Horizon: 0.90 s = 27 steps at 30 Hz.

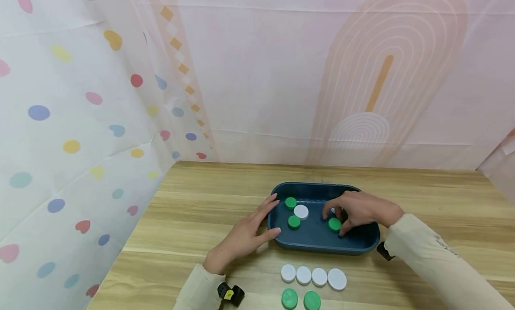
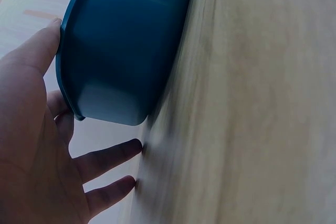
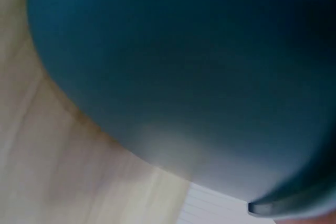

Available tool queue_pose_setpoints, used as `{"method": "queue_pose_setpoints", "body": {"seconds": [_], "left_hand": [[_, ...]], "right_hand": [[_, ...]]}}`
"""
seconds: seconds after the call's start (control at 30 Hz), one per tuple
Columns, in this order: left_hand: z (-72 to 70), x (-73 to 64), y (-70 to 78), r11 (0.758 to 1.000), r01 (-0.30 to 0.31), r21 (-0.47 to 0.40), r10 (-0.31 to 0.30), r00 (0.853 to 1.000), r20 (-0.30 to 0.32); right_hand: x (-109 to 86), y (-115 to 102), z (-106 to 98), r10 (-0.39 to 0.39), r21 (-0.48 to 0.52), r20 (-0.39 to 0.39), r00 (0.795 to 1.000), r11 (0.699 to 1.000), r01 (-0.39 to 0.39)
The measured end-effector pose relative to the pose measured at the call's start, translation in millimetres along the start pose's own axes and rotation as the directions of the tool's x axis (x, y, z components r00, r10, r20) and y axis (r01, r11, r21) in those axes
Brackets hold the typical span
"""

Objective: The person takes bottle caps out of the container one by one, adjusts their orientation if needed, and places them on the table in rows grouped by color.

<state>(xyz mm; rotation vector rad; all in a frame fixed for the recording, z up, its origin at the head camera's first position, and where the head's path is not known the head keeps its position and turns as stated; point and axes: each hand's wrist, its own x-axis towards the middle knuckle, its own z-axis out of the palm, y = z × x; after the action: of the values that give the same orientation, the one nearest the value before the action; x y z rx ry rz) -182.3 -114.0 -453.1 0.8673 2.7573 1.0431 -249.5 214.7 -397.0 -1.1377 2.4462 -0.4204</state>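
A dark blue tray point(image 1: 310, 240) with rounded ends sits on the table. My left hand point(image 1: 245, 234) rests at its left end, fingers and thumb spread over the rim; in the left wrist view the thumb touches the rim. My right hand point(image 1: 356, 209) reaches down inside the tray's right half. Its thumb and index finger stand apart on either side of a green bottle cap point(image 1: 335, 224). A white cap point(image 1: 332, 210) is mostly hidden under those fingers. To the left inside the tray lie a white cap point(image 1: 301, 212) and two green caps, one farther back point(image 1: 290, 203) and one nearer point(image 1: 294, 222).
Several white caps point(image 1: 303, 275) form a row on the wooden table point(image 1: 169, 238) in front of the tray. Nearer still, two green caps point(image 1: 289, 298) lie side by side. A patterned cloth point(image 1: 257, 77) hangs behind the table, and a dotted one point(image 1: 72, 180) on the left.
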Motion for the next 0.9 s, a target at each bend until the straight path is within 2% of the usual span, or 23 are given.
{"method": "queue_pose_setpoints", "body": {"seconds": [0.43, 0.9], "left_hand": [[-1.5, -0.4, -0.3, 0.999, 0.034, -0.021, -0.034, 0.999, 0.013], [-1.6, 0.4, -3.0, 0.999, 0.033, -0.009, -0.033, 0.999, 0.01]], "right_hand": [[9.2, 2, 10, -0.104, 0.179, 0.016, 0.994, 0.979, 0.1], [16.9, -2, 18, -0.15, 0.204, 0.031, 0.988, 0.969, 0.14]]}}
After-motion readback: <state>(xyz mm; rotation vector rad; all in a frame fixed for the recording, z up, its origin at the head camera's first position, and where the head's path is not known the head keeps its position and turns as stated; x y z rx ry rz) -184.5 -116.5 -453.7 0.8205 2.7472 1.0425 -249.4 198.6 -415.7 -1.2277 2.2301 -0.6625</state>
